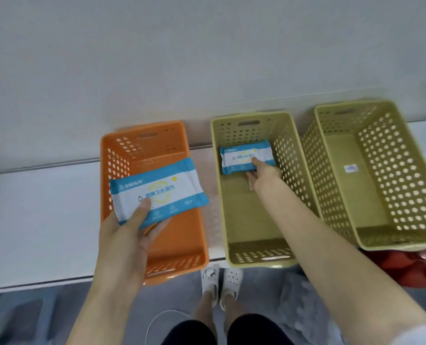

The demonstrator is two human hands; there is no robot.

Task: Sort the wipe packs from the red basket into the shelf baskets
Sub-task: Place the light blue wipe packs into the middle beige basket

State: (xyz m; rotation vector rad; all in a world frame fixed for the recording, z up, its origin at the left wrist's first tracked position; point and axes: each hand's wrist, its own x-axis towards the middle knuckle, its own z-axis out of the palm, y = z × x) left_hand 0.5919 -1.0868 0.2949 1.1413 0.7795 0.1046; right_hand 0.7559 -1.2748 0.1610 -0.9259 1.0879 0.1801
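Our left fingers [142,207] pinch one wipe pack [157,190] over the orange basket [182,245]; our right fingers [255,161] grip another pack [244,155] inside the middle yellow basket [246,220].

orange basket [194,232]: perforated plastic | wipe pack [157,192]: glossy film | shelf [40,215]: smooth white

Soft, even, diffuse light; faint shadows; slight blur overall; wide-angle bending at edges.

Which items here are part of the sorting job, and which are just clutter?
Job:
left hand holding wipe pack
right hand on second pack
orange basket
middle yellow basket
right yellow basket
red basket

Lying about:
white cable
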